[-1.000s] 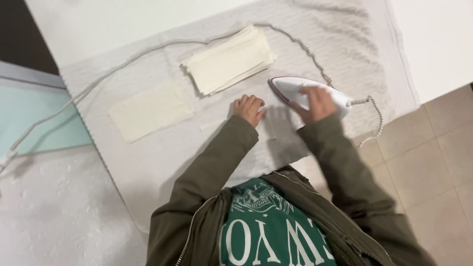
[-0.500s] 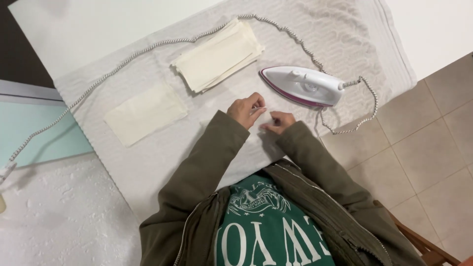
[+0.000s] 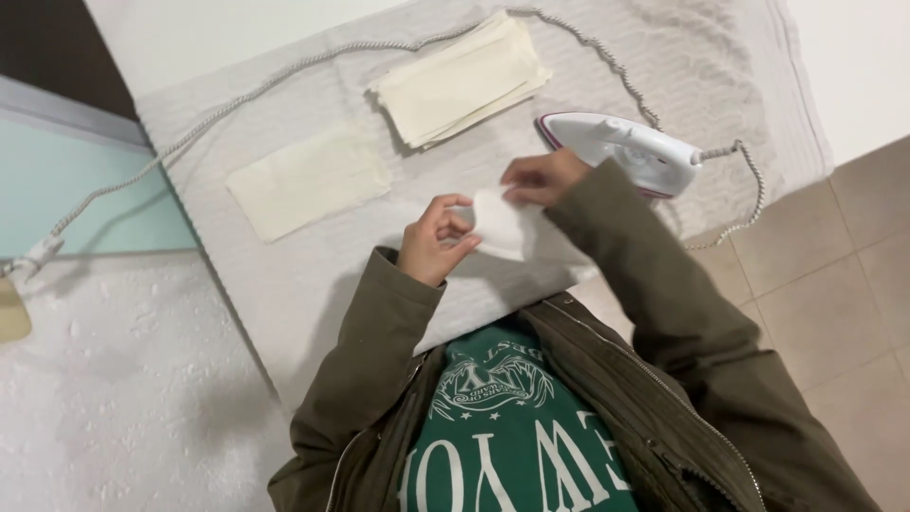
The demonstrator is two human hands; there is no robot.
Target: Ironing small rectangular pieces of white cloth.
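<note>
Both hands now lift a white cloth off the ironing surface.
I see left hand (image 3: 436, 242) and right hand (image 3: 540, 177) pinching the white cloth (image 3: 500, 226), raised since before; iron (image 3: 621, 149) rests beside, cream stack (image 3: 460, 81) beyond.

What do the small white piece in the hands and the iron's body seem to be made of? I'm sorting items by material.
The white piece, held by the left hand and right hand, looks like thin matte cloth: it bends softly, though paper can't be ruled out. The iron looks like glossy white moulded plastic, with highlights on its shell.
</note>
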